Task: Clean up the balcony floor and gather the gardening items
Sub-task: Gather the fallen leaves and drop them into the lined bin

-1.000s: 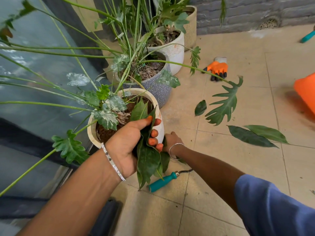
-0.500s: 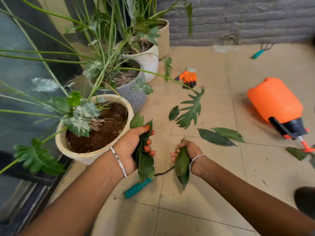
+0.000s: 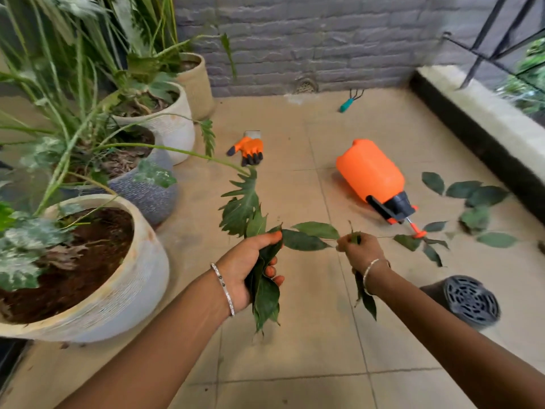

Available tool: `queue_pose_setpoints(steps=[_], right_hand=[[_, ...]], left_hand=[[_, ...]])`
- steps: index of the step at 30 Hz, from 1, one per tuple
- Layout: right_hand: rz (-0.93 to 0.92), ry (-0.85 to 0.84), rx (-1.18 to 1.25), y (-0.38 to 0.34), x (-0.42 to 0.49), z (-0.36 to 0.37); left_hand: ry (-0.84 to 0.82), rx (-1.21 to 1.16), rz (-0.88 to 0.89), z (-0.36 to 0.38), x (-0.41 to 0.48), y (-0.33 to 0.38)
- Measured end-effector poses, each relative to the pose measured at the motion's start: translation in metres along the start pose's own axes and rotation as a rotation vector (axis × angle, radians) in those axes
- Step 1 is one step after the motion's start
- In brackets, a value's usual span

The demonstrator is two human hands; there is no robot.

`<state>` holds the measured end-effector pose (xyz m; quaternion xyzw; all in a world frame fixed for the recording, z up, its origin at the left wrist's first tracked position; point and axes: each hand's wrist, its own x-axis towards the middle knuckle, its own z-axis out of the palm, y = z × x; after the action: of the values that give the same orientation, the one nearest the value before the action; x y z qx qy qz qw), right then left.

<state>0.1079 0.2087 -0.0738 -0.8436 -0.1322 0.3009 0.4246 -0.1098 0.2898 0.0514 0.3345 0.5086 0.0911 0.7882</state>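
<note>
My left hand (image 3: pixel 250 267) grips a bunch of green leaves (image 3: pixel 265 299) that hang down past the palm. My right hand (image 3: pixel 359 252) holds a single leaf (image 3: pixel 367 299), whose tip droops below the wrist. Two fallen leaves (image 3: pixel 306 239) lie on the tiles between the hands. More fallen leaves (image 3: pixel 472 208) are scattered on the floor at the right. An orange sprayer bottle (image 3: pixel 371 175) lies on its side. An orange gardening glove (image 3: pixel 249 147) lies near the pots. A teal hand rake (image 3: pixel 348 101) lies by the back wall.
Several potted plants stand along the left, the nearest a cream pot (image 3: pixel 126 290) full of soil. A black perforated pot (image 3: pixel 469 301) lies on its side at the right. A raised ledge (image 3: pixel 486 122) with a railing borders the right. A grey brick wall (image 3: pixel 309 39) closes the back.
Both hands have lifted away from the cream pot and moved toward the middle of the floor. The right hand picked up a leaf. The view swung right, showing the sprayer and scattered leaves.
</note>
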Motion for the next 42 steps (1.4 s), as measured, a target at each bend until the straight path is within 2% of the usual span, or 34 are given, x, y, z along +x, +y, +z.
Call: queue_pose_setpoints(steps=[6, 10, 13, 17, 23, 26, 28, 30, 35, 39, 42], right_hand=[[-0.236, -0.035, -0.524, 0.022, 0.053, 0.018], [-0.366, -0.027, -0.663, 0.011, 0.086, 0.031], [-0.365, -0.035, -0.788, 0.004, 0.102, 0.038], [-0.349, -0.116, -0.817, 0.012, 0.112, 0.045], [-0.343, -0.152, -0.763, 0.031, 0.114, 0.049], [-0.271, -0.12, -0.509, 0.029, 0.104, 0.039], [-0.132, -0.027, -0.187, 0.028, 0.09, 0.027], [-0.052, -0.013, 0.111, 0.026, 0.07, 0.01], [-0.187, -0.084, 0.57, 0.01, 0.032, -0.055], [-0.162, -0.031, 0.931, 0.003, 0.018, -0.104], [-0.126, -0.027, 1.046, 0.009, 0.009, -0.131]], left_hand=[[0.006, 0.005, -0.02, 0.008, 0.011, -0.004], [0.03, 0.002, -0.033, 0.004, 0.02, -0.007], [0.044, -0.009, -0.042, 0.003, 0.026, -0.009], [0.039, -0.015, -0.054, 0.004, 0.029, -0.011], [0.064, -0.006, -0.078, 0.007, 0.035, -0.012], [0.079, -0.003, -0.082, 0.01, 0.038, -0.013], [0.078, -0.005, -0.086, 0.014, 0.041, -0.013], [0.076, -0.002, -0.083, 0.02, 0.044, -0.013], [0.055, 0.026, -0.088, 0.041, 0.056, -0.016], [0.022, 0.039, -0.093, 0.07, 0.063, -0.018], [-0.029, 0.044, -0.09, 0.096, 0.067, -0.022]])
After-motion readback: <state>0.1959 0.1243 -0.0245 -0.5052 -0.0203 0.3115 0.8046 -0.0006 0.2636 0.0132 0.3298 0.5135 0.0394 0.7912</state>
